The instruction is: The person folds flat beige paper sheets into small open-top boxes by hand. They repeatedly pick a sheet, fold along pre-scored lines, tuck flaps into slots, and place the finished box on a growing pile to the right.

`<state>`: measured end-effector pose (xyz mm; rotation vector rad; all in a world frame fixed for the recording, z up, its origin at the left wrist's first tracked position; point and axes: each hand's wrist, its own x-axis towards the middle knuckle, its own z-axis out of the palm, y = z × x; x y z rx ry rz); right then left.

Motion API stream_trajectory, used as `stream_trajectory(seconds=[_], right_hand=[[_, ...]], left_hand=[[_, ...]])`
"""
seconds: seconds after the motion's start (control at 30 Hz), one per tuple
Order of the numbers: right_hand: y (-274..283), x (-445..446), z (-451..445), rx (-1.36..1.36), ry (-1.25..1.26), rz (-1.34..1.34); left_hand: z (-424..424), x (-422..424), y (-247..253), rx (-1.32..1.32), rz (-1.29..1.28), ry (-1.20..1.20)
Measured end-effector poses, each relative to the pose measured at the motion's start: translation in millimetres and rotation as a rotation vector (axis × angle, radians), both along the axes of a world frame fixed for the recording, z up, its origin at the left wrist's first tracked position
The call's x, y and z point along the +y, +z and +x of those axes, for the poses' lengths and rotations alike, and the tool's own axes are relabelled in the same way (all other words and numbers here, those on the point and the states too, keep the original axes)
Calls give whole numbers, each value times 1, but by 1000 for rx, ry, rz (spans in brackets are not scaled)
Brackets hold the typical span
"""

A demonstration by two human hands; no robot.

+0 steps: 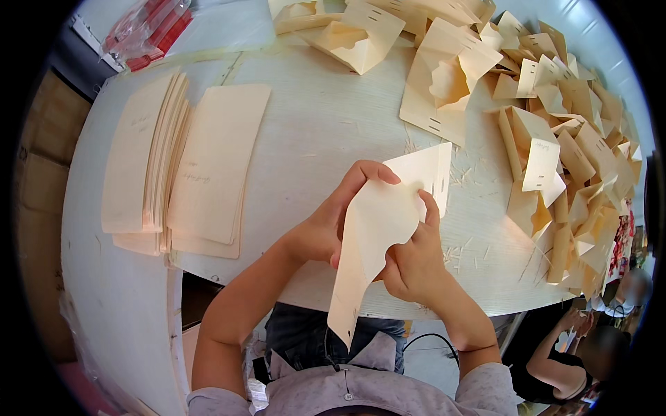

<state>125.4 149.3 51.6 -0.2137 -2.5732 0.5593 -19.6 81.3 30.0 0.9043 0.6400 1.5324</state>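
A cream card sheet (pixel 382 223) with slots near its ends and a wavy cut-out edge is held bent between both hands above the table's near edge. My left hand (pixel 346 208) grips its left side, thumb on the upper part. On the right side, my right hand (pixel 416 255) holds the wavy edge, its index finger pressed near the upper fold. One end of the card points down toward my lap. Flat stacks of cream card blanks (pixel 138 156) lie at the left, beside a second, lower stack (pixel 221 166) bearing faint writing.
Folded cream cards (pixel 588 140) are heaped along the right, with others (pixel 447 83) at the back. Thin card scraps (pixel 460 174) are scattered on the white table (pixel 307 125). A plastic-wrapped red bundle (pixel 151 31) sits back left. Another person (pixel 562 364) is at lower right.
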Motion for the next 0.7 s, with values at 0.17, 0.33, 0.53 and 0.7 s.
stream_trajectory(seconds=[0.17,0.33,0.53,0.7], right_hand=[[6,1,3,-73,36,-23],[5,-2,3,-84,36,-39],[4,-3,2,-74,43,-49],[3,-4,0,-43,29,-26]], left_hand=[[-2,1,-6,-10,-25,8],[-1,2,-1,-14,-25,10],[-2,2,2,-39,-20,-20],[-3,2,-3,-34,3,-6]])
